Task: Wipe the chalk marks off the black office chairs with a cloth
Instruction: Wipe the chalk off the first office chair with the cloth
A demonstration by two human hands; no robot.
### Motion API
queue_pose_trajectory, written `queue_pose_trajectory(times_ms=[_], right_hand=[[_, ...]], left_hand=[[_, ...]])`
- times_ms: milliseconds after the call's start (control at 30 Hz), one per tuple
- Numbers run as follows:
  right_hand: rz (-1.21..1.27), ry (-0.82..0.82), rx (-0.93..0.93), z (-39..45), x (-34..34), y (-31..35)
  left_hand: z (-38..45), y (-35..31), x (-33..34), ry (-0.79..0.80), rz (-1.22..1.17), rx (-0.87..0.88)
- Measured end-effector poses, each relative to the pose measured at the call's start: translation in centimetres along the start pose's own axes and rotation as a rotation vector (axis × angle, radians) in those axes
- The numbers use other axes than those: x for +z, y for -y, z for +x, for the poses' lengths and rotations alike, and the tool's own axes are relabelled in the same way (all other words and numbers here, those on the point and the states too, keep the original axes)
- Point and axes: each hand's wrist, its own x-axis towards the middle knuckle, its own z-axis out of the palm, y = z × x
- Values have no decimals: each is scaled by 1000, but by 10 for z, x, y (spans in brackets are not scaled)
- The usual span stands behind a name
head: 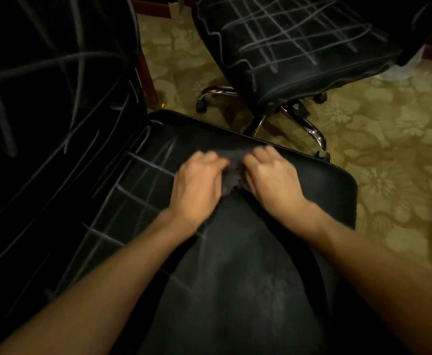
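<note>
**Two-hand cloth grip on near chair seat**

The left hand (197, 180) and right hand (273, 180) sit side by side, both with fingers curled into a dark cloth (231, 172) bunched between them. The cloth presses against the seat of the near chair (337, 185), close to the seat's far edge. Motion blur obscures the individual fingers.

To the left of the grip, chalk marks (143, 165) form a grid of pale lines on the seat. Below the grip, toward the person, the seat surface shows only a faint grey haze. To the right of the grip, the seat is plain black.

Further left of the grip stands the chair backrest (43, 85), crossed with long chalk strokes. Beyond the grip, well apart, a second chair (299, 47) stands on patterned carpet (389, 124), its seat covered with crossing chalk lines and its chrome base (309, 126) visible.
</note>
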Motion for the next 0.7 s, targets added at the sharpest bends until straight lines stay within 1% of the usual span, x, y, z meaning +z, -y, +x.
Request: queue_pose_trajectory(times_ms=[100, 200, 267, 367, 467, 567, 633, 700], right_hand=[[28, -10, -23, -52, -14, 8], [4, 16, -65, -50, -14, 1], [-8, 30, -49, -22, -7, -7], [-34, 37, 40, 20, 6, -10], [-10, 12, 39, 26, 11, -8], [108, -46, -90, -8, 4, 0], [151, -13, -171, -38, -4, 13], [175, 26, -209, -64, -10, 24]], left_hand=[[-43, -14, -3, 25, -102, 84], [-34, -22, -8, 58, -47, 111], [-8, -22, -6, 54, 16, 85], [32, -15, 4, 14, 105, -33], [36, -12, 5, 32, 117, -90], [-13, -17, -6, 27, 81, -89], [-59, -28, -16, 21, 54, -126], [-93, -42, -25, 30, 31, -189]])
